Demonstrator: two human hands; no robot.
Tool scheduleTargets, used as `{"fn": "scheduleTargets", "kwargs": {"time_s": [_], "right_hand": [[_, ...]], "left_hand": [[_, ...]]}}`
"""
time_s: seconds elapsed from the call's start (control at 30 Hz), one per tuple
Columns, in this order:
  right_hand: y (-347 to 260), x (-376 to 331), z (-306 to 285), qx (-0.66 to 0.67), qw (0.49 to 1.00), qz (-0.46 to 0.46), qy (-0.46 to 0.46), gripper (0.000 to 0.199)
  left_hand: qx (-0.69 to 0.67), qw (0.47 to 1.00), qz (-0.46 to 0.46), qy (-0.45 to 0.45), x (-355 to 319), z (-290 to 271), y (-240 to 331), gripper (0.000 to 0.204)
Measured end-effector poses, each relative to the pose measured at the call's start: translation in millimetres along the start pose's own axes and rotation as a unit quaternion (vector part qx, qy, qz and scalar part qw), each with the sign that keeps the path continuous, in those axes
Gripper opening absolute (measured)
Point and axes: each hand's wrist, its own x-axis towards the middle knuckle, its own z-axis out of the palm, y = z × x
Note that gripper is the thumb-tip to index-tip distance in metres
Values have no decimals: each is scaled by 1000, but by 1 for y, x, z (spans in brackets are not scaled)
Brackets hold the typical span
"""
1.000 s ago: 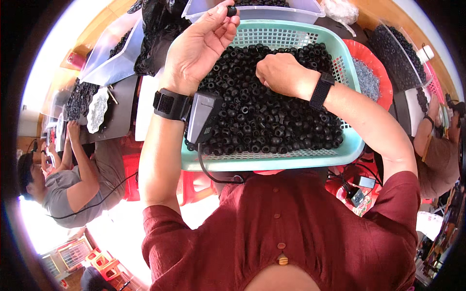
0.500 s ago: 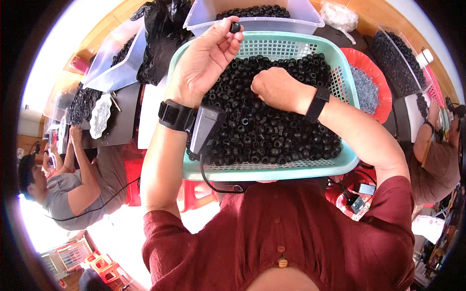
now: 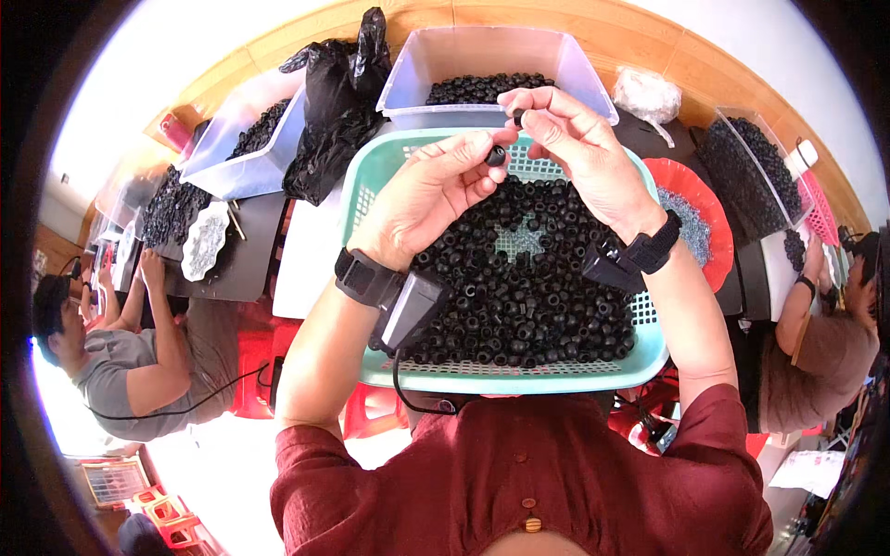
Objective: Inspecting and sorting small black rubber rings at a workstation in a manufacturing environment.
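Note:
Over the far part of a mint-green plastic basket, my two hands are raised close together. My left hand pinches a small, round black part between thumb and fingertips. Just above and to the right of it, my right hand pinches another small black piece, mostly covered by the fingers. Beneath them lies a heap of similar black parts, many showing a hole. A gap in the heap exposes the basket's perforated bottom.
Behind the basket stands a clear bin of black parts, beside a black plastic bag. To the right are a red dish of small grey pieces and another clear bin. Other people work at both sides.
My right hand has come up out of the heap to my left hand, now with a black piece. A bare gap shows in the heap. My left hand has lowered slightly, still holding its part.

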Motion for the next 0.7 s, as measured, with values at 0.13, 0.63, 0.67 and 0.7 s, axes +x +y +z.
{"fn": "scheduleTargets", "kwargs": {"time_s": [0.13, 0.63, 0.67, 0.7], "right_hand": [[-3, -2, 8, 122, 988, 87, -36, 25], [-21, -3, 16, -499, 816, -290, 28, 15], [-20, -2, 16, -494, 816, -297, 30, 17], [-20, -3, 16, -495, 816, -296, 31, 17]], "left_hand": [[-9, 1000, 17, -10, -2, 6, -3, 26], [9, 999, 19, 42, 0, -1, -5, 14], [23, 998, 22, 45, 0, -1, -5, 13], [38, 998, 25, 48, 0, 0, -5, 12]]}}
